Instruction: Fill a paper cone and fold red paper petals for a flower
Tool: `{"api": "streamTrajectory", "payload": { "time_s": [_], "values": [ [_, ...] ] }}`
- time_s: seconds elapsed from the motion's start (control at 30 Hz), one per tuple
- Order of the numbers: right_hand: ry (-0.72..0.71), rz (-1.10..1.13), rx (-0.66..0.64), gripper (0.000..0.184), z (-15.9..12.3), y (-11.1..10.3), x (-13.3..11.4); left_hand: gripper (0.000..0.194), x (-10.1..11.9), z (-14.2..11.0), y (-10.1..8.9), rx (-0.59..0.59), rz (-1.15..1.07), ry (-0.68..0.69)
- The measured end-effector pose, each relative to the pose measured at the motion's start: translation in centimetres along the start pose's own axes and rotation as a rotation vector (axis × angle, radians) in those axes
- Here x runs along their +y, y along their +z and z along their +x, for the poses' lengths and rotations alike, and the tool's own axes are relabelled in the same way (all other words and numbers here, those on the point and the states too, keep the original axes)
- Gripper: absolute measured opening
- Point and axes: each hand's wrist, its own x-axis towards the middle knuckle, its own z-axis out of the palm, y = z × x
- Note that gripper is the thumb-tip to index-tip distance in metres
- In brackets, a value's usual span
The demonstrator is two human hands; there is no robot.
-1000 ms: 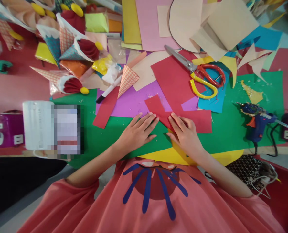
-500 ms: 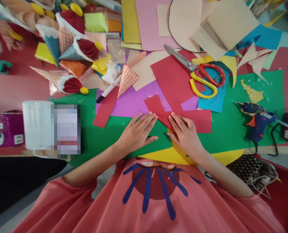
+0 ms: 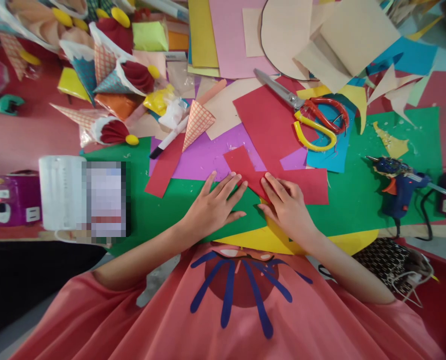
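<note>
A red paper strip (image 3: 305,187), bent into a V shape, lies on the green sheet (image 3: 158,217) in front of me. My left hand (image 3: 215,207) rests flat with its fingers spread, fingertips at the strip's left arm. The fingers of my right hand (image 3: 288,207) are stretched out and press on the strip near its fold, the thumb apart below. Just beyond lie a larger red paper piece (image 3: 258,117) and a purple sheet (image 3: 207,160). Scissors (image 3: 301,107) with red and yellow handles lie on top of the papers.
A glue gun (image 3: 399,192) lies at the right with its cord. Finished paper cones (image 3: 127,75), a checked cone (image 3: 198,124) and a black-tipped marker (image 3: 168,142) are at the left. A blurred phone (image 3: 106,200) leans on a white box (image 3: 62,192). Cream paper sheets (image 3: 360,35) lie at the back.
The fingers of my left hand have spread wider apart. My right hand and the red strip stay in place. The view has shifted slightly.
</note>
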Motion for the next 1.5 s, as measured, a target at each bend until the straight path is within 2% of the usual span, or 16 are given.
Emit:
{"api": "streamTrajectory", "payload": {
  "time_s": [0.33,0.53,0.73,0.9,1.07,1.23,1.5],
  "values": [
    [0.017,0.033,-0.035,0.054,0.0,-0.1,0.0,0.055,0.6,0.1,0.2,-0.039,-0.032,-0.01],
    [0.0,0.013,-0.009,0.053,0.0,-0.1,0.1,0.053,1.3,0.2,0.5,-0.045,0.001,-0.006],
    [0.012,0.067,-0.021,0.05,0.0,-0.3,0.2,0.065,1.8,-0.1,0.9,-0.048,-0.012,-0.018],
    [-0.046,0.016,-0.071,0.045,0.3,-1.4,0.2,0.065,2.0,0.2,0.4,-0.083,-0.003,-0.02],
    [-0.102,-0.061,-0.149,0.045,0.6,-2.3,0.1,0.058,0.9,0.5,-0.4,-0.032,0.016,0.053],
    [-0.144,-0.051,-0.185,0.046,0.5,-2.5,0.5,0.052,-0.1,0.7,-1.1,-0.001,0.004,0.062],
    [-0.263,-0.104,-0.206,0.045,-1.2,-2.7,2.0,0.049,0.0,0.9,-1.4,0.005,0.09,0.086]
  ]
}}
